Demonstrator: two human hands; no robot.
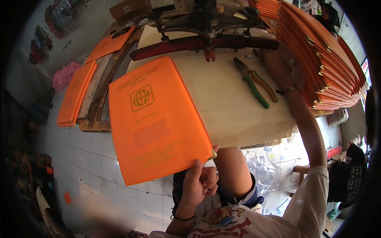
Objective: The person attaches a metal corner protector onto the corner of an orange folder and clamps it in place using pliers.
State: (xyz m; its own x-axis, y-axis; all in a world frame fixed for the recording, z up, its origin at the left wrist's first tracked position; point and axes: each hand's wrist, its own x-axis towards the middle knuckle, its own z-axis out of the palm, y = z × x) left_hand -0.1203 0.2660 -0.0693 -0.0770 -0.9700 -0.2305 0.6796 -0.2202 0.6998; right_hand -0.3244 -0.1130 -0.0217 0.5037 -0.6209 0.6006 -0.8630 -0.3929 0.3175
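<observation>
Nearest: at bottom edge, white printed T-shirt [242, 220]; just above, bare leg [234, 166] bent below the table. Left hand [201, 180], dark band at wrist: closed narrowly on lower right corner of orange folder [156, 115], thumb on the printed face, other fingers partly curled. Folder held up at a tilt, cover toward the viewer, in front of the table's left part and overlapping tiled floor [101, 158] in view. On cover: globe emblem [142, 97] in a rounded frame, clear-looking panel [151, 132] below, gold lettering mostly too small to read; metal corner piece [213, 155] right beside the left fingers. Beyond folder, pale tabletop [230, 123], with pliers [250, 73] lying there, one handle green, one orange-brown, nose toward the far side. Just past pliers, right hand [281, 69] over the far right of the tabletop, badly blurred; whether gripping anything, cannot tell. Next to it, tall leaning stack of orange folders [321, 59] with metal corners. At left, more orange folders [75, 97] on boards. Farther back, dark metal frame with curved red bar [190, 46]; behind that, cardboard box [127, 11].
</observation>
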